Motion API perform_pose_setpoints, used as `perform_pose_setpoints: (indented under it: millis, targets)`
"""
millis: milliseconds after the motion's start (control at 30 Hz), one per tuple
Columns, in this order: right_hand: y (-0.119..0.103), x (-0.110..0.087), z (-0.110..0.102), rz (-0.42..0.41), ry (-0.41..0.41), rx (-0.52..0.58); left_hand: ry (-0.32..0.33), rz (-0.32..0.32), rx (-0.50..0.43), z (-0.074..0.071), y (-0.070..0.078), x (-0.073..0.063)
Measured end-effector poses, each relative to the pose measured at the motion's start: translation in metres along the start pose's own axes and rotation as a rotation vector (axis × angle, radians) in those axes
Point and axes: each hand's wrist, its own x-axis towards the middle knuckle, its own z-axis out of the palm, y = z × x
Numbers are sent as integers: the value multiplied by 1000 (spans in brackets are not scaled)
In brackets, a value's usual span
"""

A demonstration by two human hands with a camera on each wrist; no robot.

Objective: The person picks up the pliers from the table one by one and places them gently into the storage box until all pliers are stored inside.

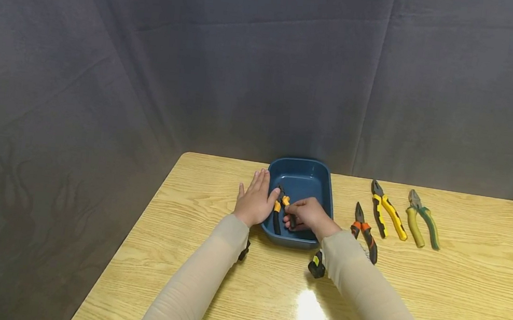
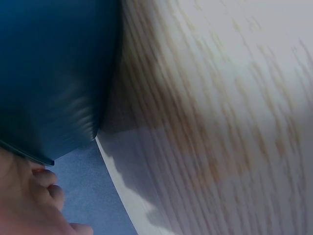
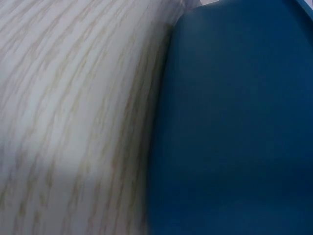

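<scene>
A pair of pliers [image 1: 276,220] with black and orange handles lies in the blue tray [image 1: 303,169], jaws toward the far end. My right hand [image 1: 312,214] reaches over the tray's right side and grips the right handle, its fingers hiding part of it. Against the tray's left rim rests my left hand [image 1: 254,202], fingers straight and pointing away. In the left wrist view, the left hand [image 2: 34,200] shows at the rim beside the tray's outer wall [image 2: 54,83]. Only the tray's wall [image 3: 234,122] and the tabletop appear in the right wrist view; the right hand is out of sight there.
Right of the tray, orange-and-black long-nose pliers [image 1: 365,233] lie partly behind the right sleeve. Farther right are yellow-and-black pliers [image 1: 391,211] and yellow-and-green pliers [image 1: 427,223]. The wooden table [image 1: 478,287] ends at a grey curtain [image 1: 265,77] behind.
</scene>
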Motion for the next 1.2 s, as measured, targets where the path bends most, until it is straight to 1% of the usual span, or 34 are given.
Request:
perform_pose_setpoints:
  millis: [267, 400, 567, 733, 833, 1067, 1200]
  targets:
    - [1, 2, 1, -25, 0, -35, -6, -1, -4, -2, 0, -2]
    - [4, 2, 1, -33, 11, -40, -9, -2, -6, 1, 0, -2]
    - [5, 3, 1, -54, 42, -49, -6, 2, -11, 1, -1, -1]
    - [6, 4, 2, -71, 91, -119, -6, 13, -1, 1, -2, -1]
    - [8, 5, 2, -65, 115, -149, -15, 10, 1, 1, -2, -2]
    - [8, 6, 1, -68, 139, -143, 4, -2, -8, 1, -1, 0]
    - [8, 6, 1, -63, 143, -147, 2, -7, -7, 1, -1, 1]
